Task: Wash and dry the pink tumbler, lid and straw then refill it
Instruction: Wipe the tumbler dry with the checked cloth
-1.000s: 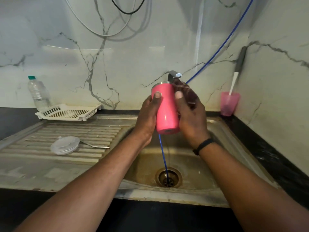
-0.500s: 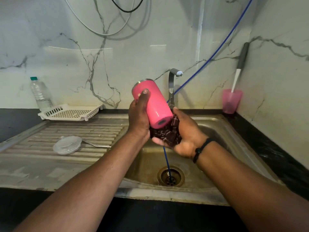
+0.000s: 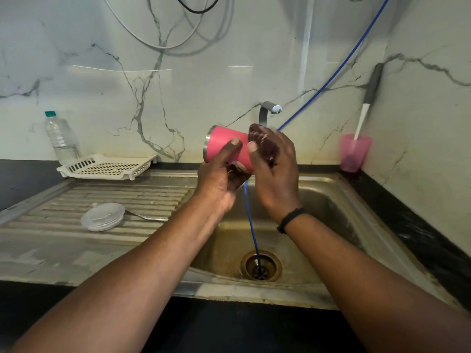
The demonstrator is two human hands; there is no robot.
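Gripping pink tumbler (image 3: 225,146) over sink basin (image 3: 339,200), left hand (image 3: 219,179) was closed round its lower side, thumb across pink wall. Tumbler lay on side, steel rim toward left. Right hand (image 3: 274,171) was curled round dark cloth (image 3: 262,145), pressing it against tumbler's base end. Below hands: blue hose (image 3: 251,225) ran into drain (image 3: 261,266). Left of left hand, on drainboard: clear lid (image 3: 103,216), metal straw (image 3: 147,217) just beside it. Farther left: white tray (image 3: 107,166), water bottle (image 3: 61,138). Behind hands: tap (image 3: 267,110). Right of right hand: pink cup (image 3: 355,152) holding brush (image 3: 367,103).
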